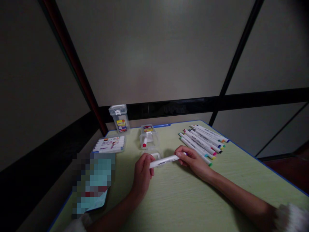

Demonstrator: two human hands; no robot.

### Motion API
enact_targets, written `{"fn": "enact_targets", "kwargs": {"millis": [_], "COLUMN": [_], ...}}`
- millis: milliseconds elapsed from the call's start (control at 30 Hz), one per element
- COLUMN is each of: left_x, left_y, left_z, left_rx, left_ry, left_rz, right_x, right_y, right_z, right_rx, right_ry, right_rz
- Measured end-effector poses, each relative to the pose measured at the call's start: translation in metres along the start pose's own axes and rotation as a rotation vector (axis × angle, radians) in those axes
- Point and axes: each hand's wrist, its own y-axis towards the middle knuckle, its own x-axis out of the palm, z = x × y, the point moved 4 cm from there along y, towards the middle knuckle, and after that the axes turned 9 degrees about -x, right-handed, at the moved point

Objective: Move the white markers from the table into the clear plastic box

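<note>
A white marker pen [164, 160] is held nearly level above the table, one end in each hand. My left hand [144, 169] is closed around its left end, and the fingers of my right hand [189, 158] pinch its right end, where a bit of purple shows. Behind the pen sits a clear plastic box [154, 138], its lid open toward me, with one red-tipped marker [145, 140] lying in it. Right of that box, several white markers [200, 141] with coloured ends lie side by side, close to my right hand.
A tall lidded clear box [120, 120] stands at the back left. In front of it lies a flat pack of white pens [109, 144]. Nearer, at the left edge, is a teal item [98, 180], mostly pixelated. A panelled wall [154, 58] rises behind the pale green table [173, 199].
</note>
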Motion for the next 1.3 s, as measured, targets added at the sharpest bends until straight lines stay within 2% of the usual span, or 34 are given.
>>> {"fn": "enact_targets", "kwargs": {"millis": [700,1300], "left_x": [0.0017,0.0032], "left_y": [-0.0002,-0.001], "left_z": [0.0004,0.0007], "left_rx": [0.016,0.027], "left_ry": [0.05,0.093], "left_rz": [-0.006,0.018], "right_x": [0.002,0.0026], "right_y": [-0.0004,0.0018], "right_z": [-0.0013,0.0025], "right_rx": [0.023,0.065], "right_ry": [-0.012,0.073], "right_rz": [-0.054,0.01]}}
